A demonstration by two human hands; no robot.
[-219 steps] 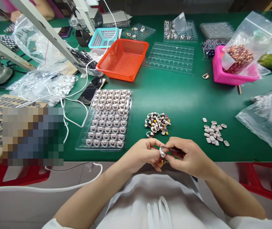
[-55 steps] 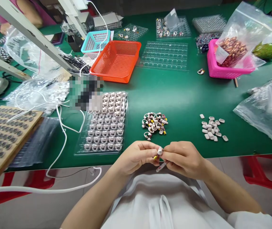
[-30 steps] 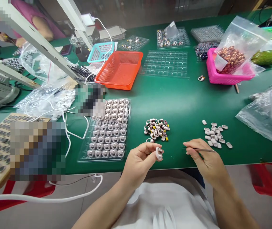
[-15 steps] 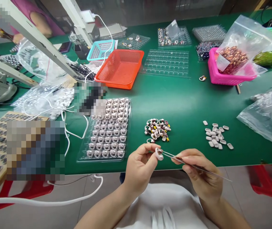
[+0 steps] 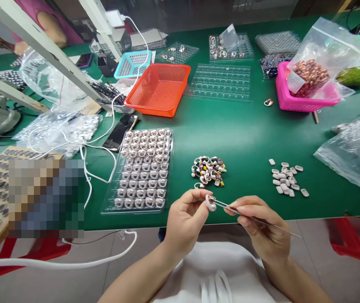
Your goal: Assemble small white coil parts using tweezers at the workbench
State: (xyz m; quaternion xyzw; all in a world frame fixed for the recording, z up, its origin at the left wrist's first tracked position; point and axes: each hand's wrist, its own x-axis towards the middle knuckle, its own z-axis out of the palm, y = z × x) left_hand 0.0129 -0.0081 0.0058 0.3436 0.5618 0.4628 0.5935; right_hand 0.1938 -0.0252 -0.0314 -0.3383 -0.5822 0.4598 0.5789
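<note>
Now the pale ring-like piece [image 5: 211, 203] is pinched in the left hand [image 5: 184, 219] above the tabletop's [image 5: 217, 130] near edge, tweezers [image 5: 235, 210] gripped by the right hand [image 5: 270, 235]; tray [image 5: 170, 168] rows are filled, a heap [image 5: 209, 170] left loose.

A broad strip of green table [image 5: 211, 130] offers a way through the middle, from the small-part pile [image 5: 209, 171] up to the clear tray [image 5: 222, 82]. The orange basket [image 5: 164, 94] walls off its far left and the pink basket [image 5: 293, 101] its far right, with a loose part [image 5: 268, 102] lying just beside the latter. A second lane runs between the small-part pile and the pale pieces [image 5: 285, 181]; between the pile and the filled tray [image 5: 169, 198] the passage is narrower. Left of that tray, the phone [image 5: 121, 132] and looping white cable [image 5: 113, 118] clutter any path. At the near edge, tweezers [image 5: 249, 218] bridge the gap from the right hand [image 5: 263, 227] to the white piece [image 5: 210, 203] in the left hand [image 5: 186, 221], blocking direct passage between them
</note>
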